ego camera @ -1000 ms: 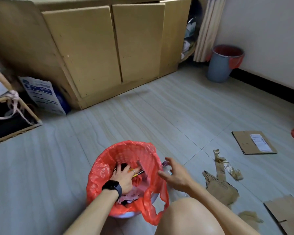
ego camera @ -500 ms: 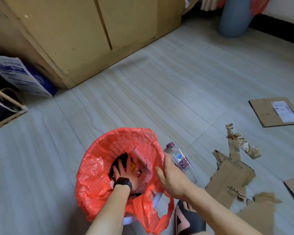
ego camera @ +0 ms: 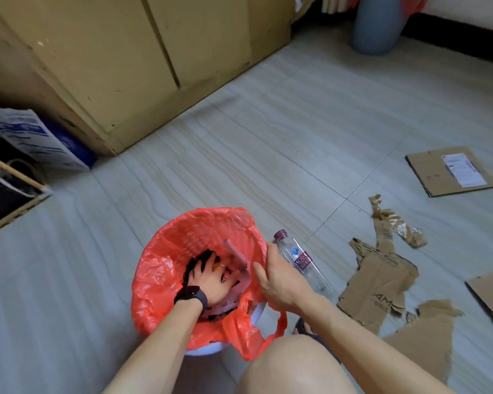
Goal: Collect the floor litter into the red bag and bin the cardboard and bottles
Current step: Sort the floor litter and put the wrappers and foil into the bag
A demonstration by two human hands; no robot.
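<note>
Bottle [ego camera: 302, 260] lies on the floor [ego camera: 296, 123] just right of the bag [ego camera: 160, 268]; its cap points far and left, its bottom near and right; the right hand [ego camera: 279, 282] is just beside it and grips the bag's right rim; the left hand [ego camera: 211, 282] is deep in the bag, fingers spread flat on the litter [ego camera: 239, 257], holding nothing; torn cardboard [ego camera: 379, 282] lies further right; the right hand looks nearer for the grab.

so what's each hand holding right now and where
The right hand grips the red bag by its rim, beside the bottle. The left hand is down on the litter inside; whether it grips any cannot be told.
</note>
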